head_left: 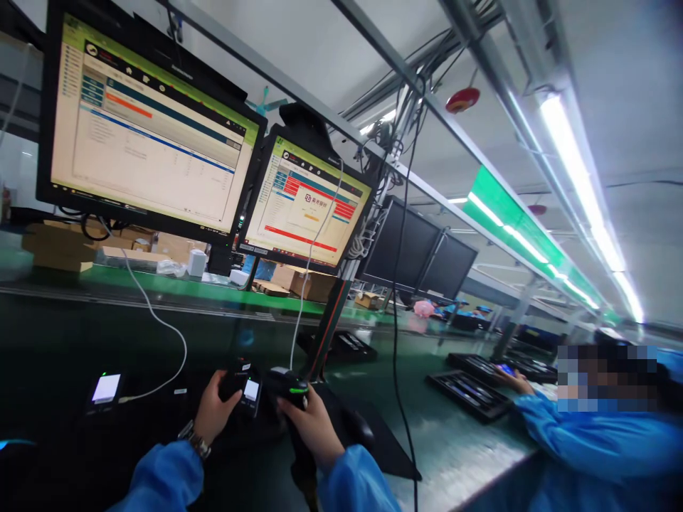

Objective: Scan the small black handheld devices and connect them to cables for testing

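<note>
Left hand is wrapped around a small dark handheld device, fingers and thumb closed on its body, its white label or lit face tipped toward the handheld barcode scanner just to the right of it. Right hand is clamped on that scanner's handle, head pointing across at the device, a green light glowing on top. The two things sit nearly nose to nose, held just above the dark desk.

That device looks light and rigid, a hard plastic shell, probably smooth enough to slip, so a hold around the sides that keeps the label face uncovered suits it. The scanner is stiff too, made for a pistol hold, and its white cable climbs up from the grip toward the right monitor, so it may tug a little.

Left of the left hand, another small device with a lit screen lies flat on the desk, cabled. Above and left hangs the big left monitor. Well to the right of the right hand, a black tray holds a few slim dark parts in its slots; what they are is too small to tell. A co-worker's hand in a blue sleeve reaches to that tray. Cardboard boxes sit far behind; their contents are hidden.
</note>
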`<move>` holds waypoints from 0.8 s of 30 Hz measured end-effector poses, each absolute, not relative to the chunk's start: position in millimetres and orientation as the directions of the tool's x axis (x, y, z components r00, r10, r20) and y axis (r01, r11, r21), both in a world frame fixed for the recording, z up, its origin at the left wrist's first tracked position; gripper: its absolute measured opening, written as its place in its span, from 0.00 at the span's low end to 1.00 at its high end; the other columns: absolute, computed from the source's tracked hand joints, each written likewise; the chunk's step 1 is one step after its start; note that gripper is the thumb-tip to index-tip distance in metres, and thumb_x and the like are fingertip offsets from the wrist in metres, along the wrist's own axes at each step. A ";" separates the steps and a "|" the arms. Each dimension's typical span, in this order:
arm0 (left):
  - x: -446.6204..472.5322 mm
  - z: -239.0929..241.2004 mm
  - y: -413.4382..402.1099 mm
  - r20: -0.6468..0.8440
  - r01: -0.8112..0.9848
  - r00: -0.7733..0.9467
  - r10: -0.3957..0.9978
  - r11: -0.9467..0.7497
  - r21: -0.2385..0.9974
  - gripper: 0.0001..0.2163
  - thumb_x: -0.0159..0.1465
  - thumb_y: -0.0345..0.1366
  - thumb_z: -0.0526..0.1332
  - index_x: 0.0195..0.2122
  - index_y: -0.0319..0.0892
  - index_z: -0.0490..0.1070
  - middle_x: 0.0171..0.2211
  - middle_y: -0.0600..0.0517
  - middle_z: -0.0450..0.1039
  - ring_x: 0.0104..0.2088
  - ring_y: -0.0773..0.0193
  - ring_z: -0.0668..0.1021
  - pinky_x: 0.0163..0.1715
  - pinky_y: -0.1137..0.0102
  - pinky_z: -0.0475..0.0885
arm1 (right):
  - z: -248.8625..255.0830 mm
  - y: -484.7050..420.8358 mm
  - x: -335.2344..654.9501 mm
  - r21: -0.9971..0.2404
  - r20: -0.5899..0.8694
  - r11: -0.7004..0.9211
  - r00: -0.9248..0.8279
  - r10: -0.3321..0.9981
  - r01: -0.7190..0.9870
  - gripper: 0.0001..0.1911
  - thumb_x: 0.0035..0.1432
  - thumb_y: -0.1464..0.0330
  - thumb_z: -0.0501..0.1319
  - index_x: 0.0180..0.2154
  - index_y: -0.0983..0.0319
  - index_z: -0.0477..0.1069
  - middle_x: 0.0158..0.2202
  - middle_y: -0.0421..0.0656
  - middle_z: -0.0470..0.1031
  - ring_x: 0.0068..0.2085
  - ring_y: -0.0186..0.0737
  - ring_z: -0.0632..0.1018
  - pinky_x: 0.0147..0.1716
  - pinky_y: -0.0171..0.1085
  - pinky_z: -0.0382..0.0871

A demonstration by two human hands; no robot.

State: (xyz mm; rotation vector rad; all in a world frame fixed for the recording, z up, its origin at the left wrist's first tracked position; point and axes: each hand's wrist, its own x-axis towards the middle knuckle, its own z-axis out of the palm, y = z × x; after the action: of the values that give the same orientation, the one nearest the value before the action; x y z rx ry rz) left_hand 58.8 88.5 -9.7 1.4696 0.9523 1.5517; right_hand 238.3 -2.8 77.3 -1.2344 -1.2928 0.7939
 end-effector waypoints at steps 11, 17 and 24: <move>66.6 22.9 71.6 -0.256 -0.769 0.215 0.942 0.325 0.550 0.12 0.64 0.35 0.57 0.46 0.34 0.64 0.37 0.41 0.73 0.35 0.57 0.79 0.33 0.64 0.74 | 51.9 42.1 290.5 -0.396 0.172 -0.246 0.335 0.926 0.885 0.43 0.59 0.67 0.58 0.65 0.78 0.35 0.47 0.59 0.73 0.49 0.53 0.75 0.48 0.46 0.68; 62.1 41.3 61.8 -0.270 -0.766 0.523 0.809 0.585 0.268 0.22 0.66 0.44 0.55 0.58 0.38 0.60 0.39 0.43 0.71 0.36 0.56 0.78 0.25 0.71 0.74 | 29.8 54.6 300.5 -0.227 0.096 -0.296 0.324 0.941 0.928 0.32 0.58 0.67 0.63 0.58 0.75 0.57 0.40 0.57 0.77 0.45 0.53 0.78 0.42 0.43 0.70; 74.3 36.4 51.5 -0.067 -0.624 0.249 0.966 0.213 0.752 0.26 0.61 0.29 0.60 0.59 0.55 0.60 0.41 0.52 0.68 0.32 0.69 0.74 0.24 0.76 0.69 | 66.4 33.0 257.5 -0.259 0.288 -0.070 0.146 0.946 0.963 0.13 0.68 0.65 0.48 0.42 0.65 0.68 0.37 0.49 0.76 0.42 0.46 0.77 0.40 0.38 0.67</move>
State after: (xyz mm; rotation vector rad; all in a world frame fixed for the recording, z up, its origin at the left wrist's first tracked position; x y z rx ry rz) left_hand 74.3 51.5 36.4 0.6791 0.6114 1.2044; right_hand 257.5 33.0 66.4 -2.0480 -1.8291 -0.0600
